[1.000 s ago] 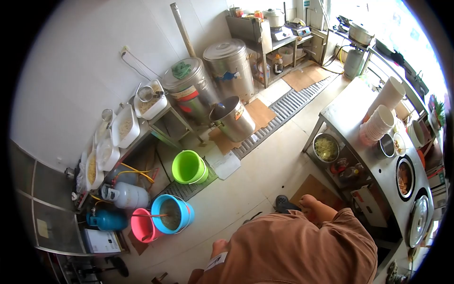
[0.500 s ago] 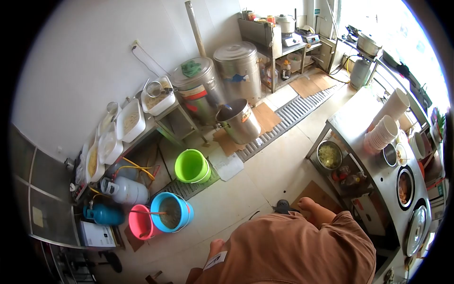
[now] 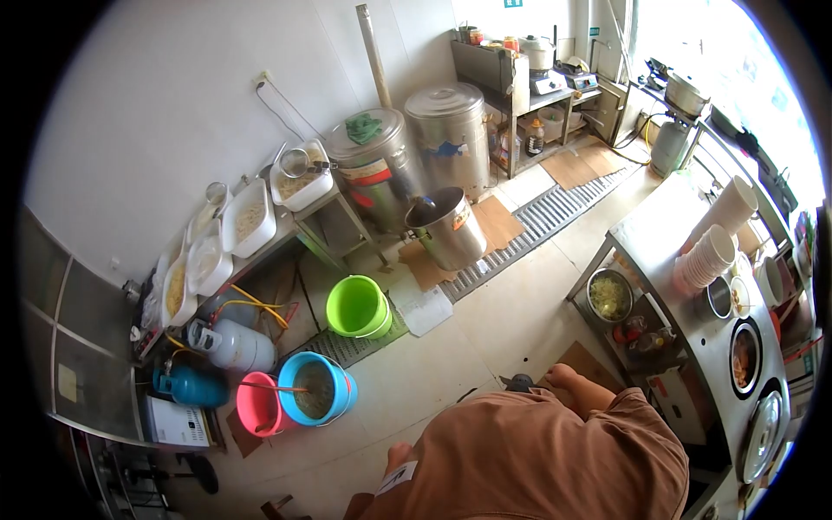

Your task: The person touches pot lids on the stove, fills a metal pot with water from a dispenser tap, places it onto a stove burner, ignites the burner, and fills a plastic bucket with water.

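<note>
The brown shirt point(image 3: 529, 459) fills the bottom of the view, with a white patch point(image 3: 397, 477) at its left edge. My right hand point(image 3: 563, 376) shows as a small rounded bit of skin past the front of the shirt, near a dark shoe point(image 3: 520, 382) on the floor. My left hand point(image 3: 399, 454) barely shows beside the shirt's left edge, over the tiles. No fingers can be made out on either hand, and nothing held is visible. The nearest things on the left are a blue bucket point(image 3: 345, 400) of murky contents with a stick across it and a pink bucket point(image 3: 248, 404).
A green bucket point(image 3: 381, 316) stands by the floor drain. Behind it are a steel pot point(image 3: 462, 245) and two large lidded drums point(image 3: 448, 139). Gas cylinders point(image 3: 245, 347) and a shelf with white tubs point(image 3: 267, 227) line the left. A steel counter point(image 3: 659, 225) with stacked cups point(image 3: 706, 257) borders the right.
The view has tilted slightly, so the drums, pot and far shelves sit a little lower and further right. Both hands and the shirt look almost the same.
</note>
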The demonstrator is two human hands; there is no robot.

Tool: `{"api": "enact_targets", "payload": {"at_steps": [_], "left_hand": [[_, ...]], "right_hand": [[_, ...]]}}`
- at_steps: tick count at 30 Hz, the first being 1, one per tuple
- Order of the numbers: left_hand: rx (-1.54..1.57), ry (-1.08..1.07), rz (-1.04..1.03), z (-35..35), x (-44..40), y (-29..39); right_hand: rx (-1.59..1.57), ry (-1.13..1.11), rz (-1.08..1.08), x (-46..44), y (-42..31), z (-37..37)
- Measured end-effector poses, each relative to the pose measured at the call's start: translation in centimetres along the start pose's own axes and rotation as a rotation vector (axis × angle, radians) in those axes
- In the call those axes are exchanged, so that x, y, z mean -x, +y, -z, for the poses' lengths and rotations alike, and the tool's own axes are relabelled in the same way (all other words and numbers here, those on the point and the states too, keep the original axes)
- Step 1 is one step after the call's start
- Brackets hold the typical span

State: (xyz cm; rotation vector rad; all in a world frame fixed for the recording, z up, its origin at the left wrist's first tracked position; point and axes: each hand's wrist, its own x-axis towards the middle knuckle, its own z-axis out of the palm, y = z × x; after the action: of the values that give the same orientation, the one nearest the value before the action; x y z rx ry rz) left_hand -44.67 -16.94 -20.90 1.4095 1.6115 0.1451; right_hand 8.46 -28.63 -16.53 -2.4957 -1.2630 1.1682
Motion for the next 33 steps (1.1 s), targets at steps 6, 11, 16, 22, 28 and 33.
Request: {"api": "enact_targets", "payload": {"at_steps": [6,11,16,22,28,33], "left_hand": [[-0.025,-0.04,0.032,-0.4,0.2,-0.2],[-0.15,-0.055,-0.094,0.0,0.4,0.1],[-0.243,-0.09,-0.073,0.2,0.8,1.7],[-0.178,-0.085,-0.068,-0.3,0.3,1.9],[-0.278,-0.105,-0.28,-0.2,1.6,2.3],[-0.369,-0.035,-0.515,-1.0,0.7,0.4]], "right_hand": [[-0.041,-0.052,-0.047,0.1,0.2,0.0],[0.005,-0.011,-0.004,0.9,0.4,0.0],[-0.01,-0.019,-0.019,1.3,0.7,0.0],[-0.022,0.014,-0.025,1.6,1.2,-0.4],[-0.027,-0.001,0.016,1.6,1.4,0.2],[-0.008,0.007,0.01,1.4,1.2,0.5]]}}
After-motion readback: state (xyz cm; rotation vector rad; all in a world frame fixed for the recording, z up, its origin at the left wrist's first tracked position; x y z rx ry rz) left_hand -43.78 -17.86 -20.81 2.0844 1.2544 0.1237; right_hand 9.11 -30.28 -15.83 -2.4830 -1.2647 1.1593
